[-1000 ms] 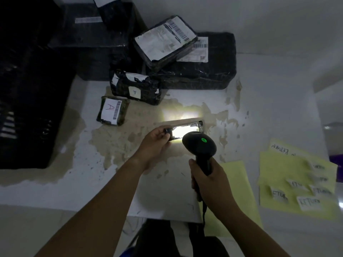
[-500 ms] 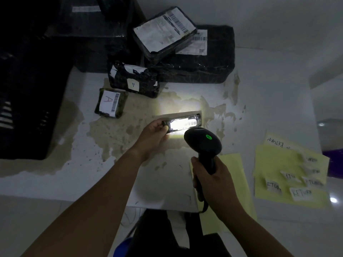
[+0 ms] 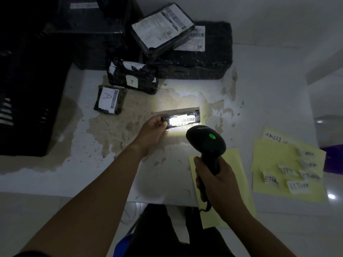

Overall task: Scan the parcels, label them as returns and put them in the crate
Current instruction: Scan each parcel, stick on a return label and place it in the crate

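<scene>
The left hand (image 3: pixel 154 129) pinches the left end of a slim black-wrapped parcel (image 3: pixel 182 118), held low over the stained surface (image 3: pixel 259 101) in the beam; the right hand (image 3: pixel 217 180) is wrapped round the handle of the scanner (image 3: pixel 205 140). The parcel looks light and fairly stiff — its glossy film likely slippery, so an end grip clear of the barcode (image 3: pixel 188 120) suits it.

"A" handwritten on small parcel (image 3: pixel 109 99) label, centre left; "A" sticker on crumpled parcel (image 3: pixel 132 76); "RETURN" on slips (image 3: pixel 298 186), yellow sheet (image 3: pixel 269 156), right.
</scene>
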A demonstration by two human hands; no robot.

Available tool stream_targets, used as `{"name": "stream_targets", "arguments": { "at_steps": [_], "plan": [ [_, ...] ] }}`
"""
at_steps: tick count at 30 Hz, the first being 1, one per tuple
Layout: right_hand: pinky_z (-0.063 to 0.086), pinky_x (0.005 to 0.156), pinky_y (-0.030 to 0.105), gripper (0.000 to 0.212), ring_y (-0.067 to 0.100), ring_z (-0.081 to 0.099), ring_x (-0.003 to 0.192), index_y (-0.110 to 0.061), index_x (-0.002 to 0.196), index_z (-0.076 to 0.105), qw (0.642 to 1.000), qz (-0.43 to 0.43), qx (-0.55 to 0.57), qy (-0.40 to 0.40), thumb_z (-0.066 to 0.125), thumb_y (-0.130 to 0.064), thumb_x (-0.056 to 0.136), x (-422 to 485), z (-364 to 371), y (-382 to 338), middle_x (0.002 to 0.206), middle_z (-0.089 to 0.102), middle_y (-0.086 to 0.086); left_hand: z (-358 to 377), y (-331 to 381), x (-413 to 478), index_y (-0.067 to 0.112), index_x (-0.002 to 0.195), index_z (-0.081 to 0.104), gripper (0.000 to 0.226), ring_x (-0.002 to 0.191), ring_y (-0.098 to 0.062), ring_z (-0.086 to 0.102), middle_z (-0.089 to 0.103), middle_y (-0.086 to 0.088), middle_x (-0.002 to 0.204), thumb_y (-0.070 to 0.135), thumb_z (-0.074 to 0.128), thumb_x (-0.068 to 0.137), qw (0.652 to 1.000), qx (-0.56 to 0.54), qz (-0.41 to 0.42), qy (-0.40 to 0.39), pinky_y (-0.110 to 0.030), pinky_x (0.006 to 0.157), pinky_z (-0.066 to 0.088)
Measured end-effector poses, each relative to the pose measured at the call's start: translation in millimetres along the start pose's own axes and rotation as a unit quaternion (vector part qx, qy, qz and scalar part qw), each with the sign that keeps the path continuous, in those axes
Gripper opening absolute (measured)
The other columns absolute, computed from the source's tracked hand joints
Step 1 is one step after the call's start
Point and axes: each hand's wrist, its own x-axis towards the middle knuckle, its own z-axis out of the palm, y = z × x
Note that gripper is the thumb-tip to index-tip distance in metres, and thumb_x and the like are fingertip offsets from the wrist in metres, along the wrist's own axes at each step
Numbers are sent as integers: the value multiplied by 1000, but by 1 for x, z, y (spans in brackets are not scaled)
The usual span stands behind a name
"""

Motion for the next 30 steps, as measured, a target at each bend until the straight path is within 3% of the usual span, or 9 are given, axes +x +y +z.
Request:
{"name": "stream_targets", "arguments": {
  "at_steps": [17, 20, 22, 25, 28, 30],
  "plan": [
    [45, 53, 31, 25, 11, 52, 44, -6, 81, 56, 1000, -16, -12, 10, 61, -27, 95, -11, 0, 1, 59, 60, 4, 4, 10, -9, 7, 132, 61, 30, 102, -12, 65, 68, -12, 126, 6, 47, 105, 1000, -17, -24, -5, -19, 85, 57],
    [48, 54, 30, 10, 8, 62, 56, -22, 91, 59, 994, -42, -86, 50, 64, -30, 93, -2, 0, 11, 71, 68, -1, 6, 14, -14, 7, 130, 61, 29, 99, -12, 65, 68, -11, 121, 5, 47, 105, 1000, -7, -20, 4, -17, 81, 57],
    [51, 59, 34, 16, 11, 61, 60, -27, 92, 50, 981, -57, -168, 80, 64, -34, 92, 9, -3, 26, 71, 64, -1, 7, 15, -15, 6, 129, 62, 29, 93, -12, 65, 69, -10, 117, 5, 47, 105, 1000, 4, -13, 6, -17, 75, 56],
    [57, 72, 50, 31, 17, 60, 65, -28, 97, 35, 969, -28, -231, 82, 64, -33, 90, 28, -6, 54, 74, 58, -2, 4, 13, -19, 15, 127, 65, 27, 106, -18, 67, 71, -5, 120, 15, 49, 105, 998, 63, -10, 16, -30, 91, 56],
    [51, 87, 61, 37, 33, 62, 90, -33, 106, 29, 968, -28, -236, 77, 61, -40, 88, 39, -1, 75, 99, 58, 6, 1, 10, -28, 16, 130, 64, 29, 112, -21, 66, 69, -5, 123, 20, 48, 106, 996, 77, -22, 26, -39, 101, 53],
    [43, 98, 65, 59, 41, 51, 122, -29, 135, 24, 969, -40, -236, 60, 54, -48, 88, 44, 7, 85, 135, 46, 12, 0, 7, -34, 18, 125, 64, 25, 111, -22, 66, 68, -5, 122, 21, 47, 107, 997, 66, -28, 35, -39, 101, 54]
  ]
}}
